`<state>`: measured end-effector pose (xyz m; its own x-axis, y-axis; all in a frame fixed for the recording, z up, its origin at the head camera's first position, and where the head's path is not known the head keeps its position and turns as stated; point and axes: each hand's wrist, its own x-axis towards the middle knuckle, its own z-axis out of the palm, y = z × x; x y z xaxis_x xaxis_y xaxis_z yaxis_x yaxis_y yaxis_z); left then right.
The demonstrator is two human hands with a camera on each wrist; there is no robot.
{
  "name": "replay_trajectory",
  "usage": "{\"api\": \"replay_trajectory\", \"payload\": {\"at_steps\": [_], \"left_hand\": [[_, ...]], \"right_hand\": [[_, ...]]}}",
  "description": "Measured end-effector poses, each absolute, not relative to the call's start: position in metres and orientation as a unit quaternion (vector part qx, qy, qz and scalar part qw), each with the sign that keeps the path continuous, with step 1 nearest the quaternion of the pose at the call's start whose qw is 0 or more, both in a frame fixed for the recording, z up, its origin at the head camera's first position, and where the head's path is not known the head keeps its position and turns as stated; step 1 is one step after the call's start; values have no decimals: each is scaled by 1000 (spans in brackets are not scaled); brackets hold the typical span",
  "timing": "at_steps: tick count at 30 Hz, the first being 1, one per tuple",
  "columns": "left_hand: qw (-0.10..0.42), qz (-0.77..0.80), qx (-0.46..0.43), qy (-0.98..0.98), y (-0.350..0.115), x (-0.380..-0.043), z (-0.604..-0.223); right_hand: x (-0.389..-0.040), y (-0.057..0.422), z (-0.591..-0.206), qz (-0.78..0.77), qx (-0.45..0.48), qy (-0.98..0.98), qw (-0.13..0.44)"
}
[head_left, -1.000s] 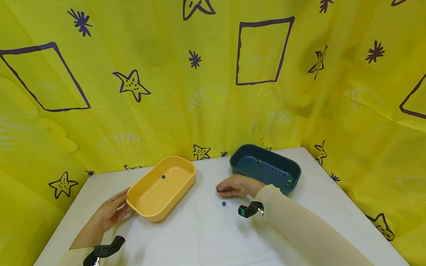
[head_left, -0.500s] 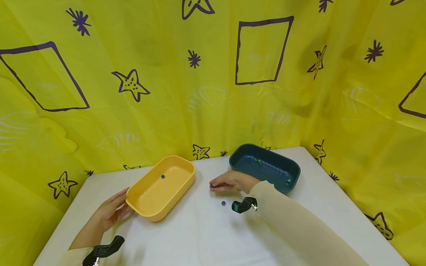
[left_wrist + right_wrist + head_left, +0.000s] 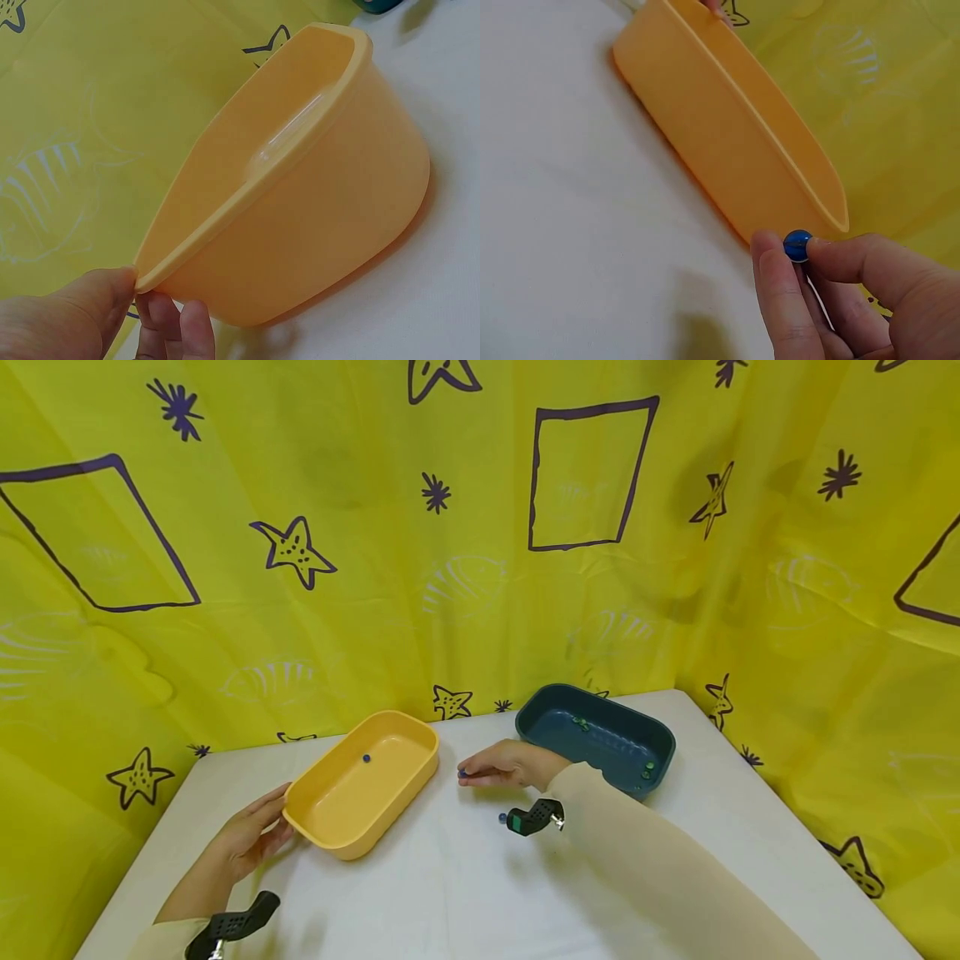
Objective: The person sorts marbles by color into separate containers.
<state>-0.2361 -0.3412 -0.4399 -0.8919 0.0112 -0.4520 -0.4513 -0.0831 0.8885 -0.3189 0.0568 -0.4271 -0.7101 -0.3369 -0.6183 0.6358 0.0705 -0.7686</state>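
In the right wrist view a glossy blue marble (image 3: 798, 246) is pinched between the thumb and fingers of my right hand (image 3: 510, 764). That hand is just right of the yellow-orange tub (image 3: 397, 802), above the white tabletop. My left hand (image 3: 251, 837) grips the tub's near left rim, thumb over the edge and fingers beneath, as the left wrist view shows. Inside the tub lies one blue marble (image 3: 366, 758). Another blue marble (image 3: 502, 818) rests on the tabletop, beside the black wrist mount in the head view.
Behind my right forearm stands a dark teal tub (image 3: 558, 731) holding several small green pieces (image 3: 581, 723); the sleeve covers its near edge. A yellow patterned curtain (image 3: 375, 635) hangs along the back and sides of the white table (image 3: 420, 910).
My right hand has moved left and slightly away from me, carrying the blue marble from beside the teal tub towards the yellow-orange tub. My left hand has kept its hold.
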Motion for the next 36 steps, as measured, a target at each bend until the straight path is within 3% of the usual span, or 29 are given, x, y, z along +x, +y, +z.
{"api": "replay_trajectory", "payload": {"at_steps": [36], "left_hand": [[161,727,-165,647,-343,-236,-438]], "right_hand": [[-318,10,-404,-700,93,619,344]]}}
